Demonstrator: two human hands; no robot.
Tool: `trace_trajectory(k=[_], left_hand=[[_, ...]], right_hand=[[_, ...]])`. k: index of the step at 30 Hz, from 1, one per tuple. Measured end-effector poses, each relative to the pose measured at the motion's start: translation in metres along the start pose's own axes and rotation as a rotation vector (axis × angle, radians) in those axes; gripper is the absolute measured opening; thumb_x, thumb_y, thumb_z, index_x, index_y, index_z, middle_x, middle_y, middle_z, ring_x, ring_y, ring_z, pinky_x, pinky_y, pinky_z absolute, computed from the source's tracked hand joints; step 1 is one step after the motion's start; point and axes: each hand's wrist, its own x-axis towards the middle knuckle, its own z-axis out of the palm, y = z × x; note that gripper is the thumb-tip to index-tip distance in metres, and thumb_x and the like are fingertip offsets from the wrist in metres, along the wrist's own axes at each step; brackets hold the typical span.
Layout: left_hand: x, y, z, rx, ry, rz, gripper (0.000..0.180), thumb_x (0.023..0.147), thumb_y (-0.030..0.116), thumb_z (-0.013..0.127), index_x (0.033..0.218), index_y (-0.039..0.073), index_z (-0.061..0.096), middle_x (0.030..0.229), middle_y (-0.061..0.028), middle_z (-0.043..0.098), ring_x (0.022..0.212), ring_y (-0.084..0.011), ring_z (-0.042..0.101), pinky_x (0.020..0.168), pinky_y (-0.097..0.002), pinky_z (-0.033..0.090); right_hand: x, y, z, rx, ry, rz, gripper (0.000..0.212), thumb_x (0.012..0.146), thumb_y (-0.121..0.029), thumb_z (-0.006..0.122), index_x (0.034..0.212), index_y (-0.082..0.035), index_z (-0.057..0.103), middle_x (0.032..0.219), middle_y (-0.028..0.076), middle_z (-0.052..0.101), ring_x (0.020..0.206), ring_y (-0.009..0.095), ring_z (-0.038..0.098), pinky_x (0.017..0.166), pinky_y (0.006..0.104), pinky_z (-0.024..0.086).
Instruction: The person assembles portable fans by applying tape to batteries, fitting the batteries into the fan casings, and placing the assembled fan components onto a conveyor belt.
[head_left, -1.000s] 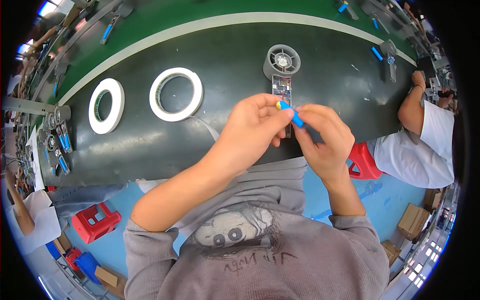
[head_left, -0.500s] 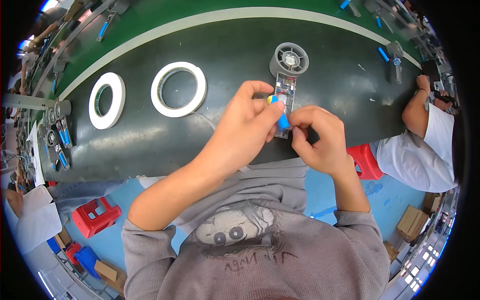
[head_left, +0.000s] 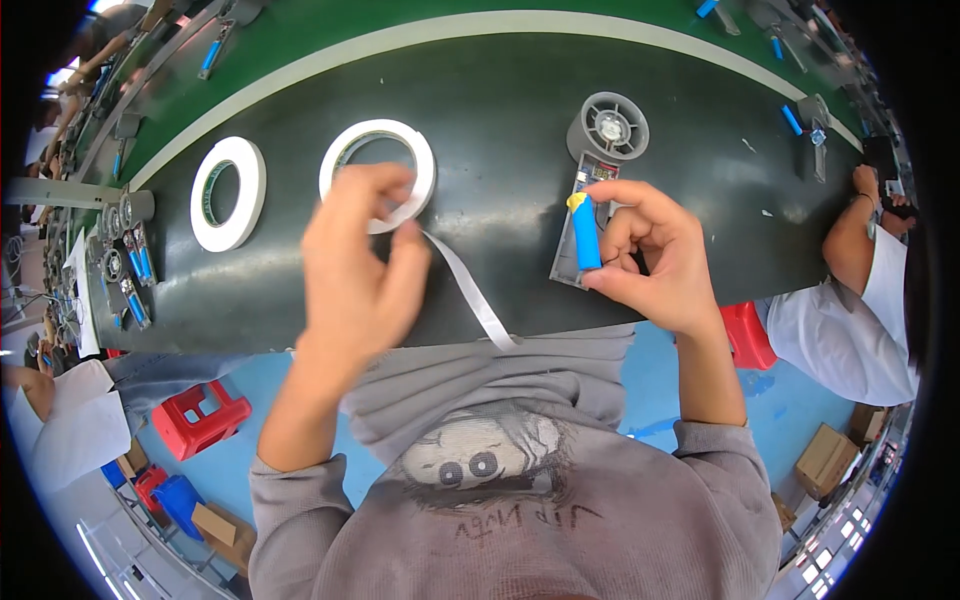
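- Two bare hands, one left hand [head_left: 365,265] and one right hand [head_left: 660,255], are showing above the bench [head_left: 500,100].
- Two white tape rolls [head_left: 425,165] are lying on the left, one tape strip [head_left: 465,285] trailing toward the near edge.
- One blue cylinder [head_left: 586,238] is resting in the right hand.
- One grey fan unit [head_left: 606,150] is lying just beyond.
- One second fan unit [head_left: 818,135] and one second cylinder [head_left: 792,120] are lying far right.
- At least two red stools [head_left: 200,420] are standing, left and right.
- Clustered fan units [head_left: 138,207], left, are crowding too closely to count.
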Motion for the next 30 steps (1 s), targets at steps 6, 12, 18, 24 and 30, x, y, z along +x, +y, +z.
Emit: trace_trajectory(k=[6,12,18,24,30], left_hand=[[-0.019,-0.015,-0.019,0.299,-0.068,0.063,0.036,0.074,0.001,0.069,0.110,0.003,0.064,0.115,-0.0131,0.060,0.104,-0.0341,0.056,0.091,-0.0413,0.040],[-0.004,-0.006,-0.015,0.387,-0.119,0.028,0.033,0.078,0.006,0.075,0.110,0.004,0.066,0.109,-0.0114,0.063,0.102,-0.0328,0.058,0.091,-0.0435,0.038],[-0.018,0.015,-0.018,0.094,-0.347,0.097,0.029,0.077,0.006,0.079,0.105,0.007,0.070,0.105,-0.0069,0.069,0.099,-0.0273,0.064,0.092,-0.0398,0.036],[-0.025,0.026,-0.010,-0.012,-0.331,0.137,0.031,0.080,0.013,0.080,0.110,0.011,0.075,0.101,0.0009,0.068,0.095,-0.0193,0.061,0.084,-0.0390,0.031],[-0.020,0.027,-0.007,-0.005,-0.323,0.137,0.028,0.078,0.011,0.079,0.106,0.008,0.077,0.098,-0.0045,0.069,0.094,-0.0257,0.063,0.089,-0.0385,0.038]], right_hand=[[0.007,0.010,0.004,0.157,0.032,-0.022,0.064,0.072,0.007,0.088,0.130,-0.002,0.064,0.070,-0.006,0.058,0.059,-0.001,0.046,0.054,0.0180,0.033],[0.005,0.012,0.009,0.160,0.067,-0.044,0.065,0.071,0.006,0.089,0.131,-0.002,0.064,0.068,-0.006,0.056,0.059,-0.001,0.046,0.054,0.0181,0.032],[0.005,0.008,0.013,0.152,0.071,0.022,0.065,0.072,0.006,0.088,0.132,-0.001,0.064,0.069,-0.006,0.056,0.060,-0.001,0.047,0.054,0.0180,0.033],[0.008,0.009,0.011,0.174,0.030,-0.051,0.066,0.072,0.005,0.089,0.133,-0.002,0.063,0.070,-0.006,0.057,0.060,-0.001,0.047,0.054,0.0180,0.033],[0.009,0.008,0.012,0.181,0.025,-0.084,0.067,0.072,0.005,0.089,0.134,-0.001,0.063,0.069,-0.006,0.056,0.060,0.000,0.048,0.055,0.0183,0.034]])
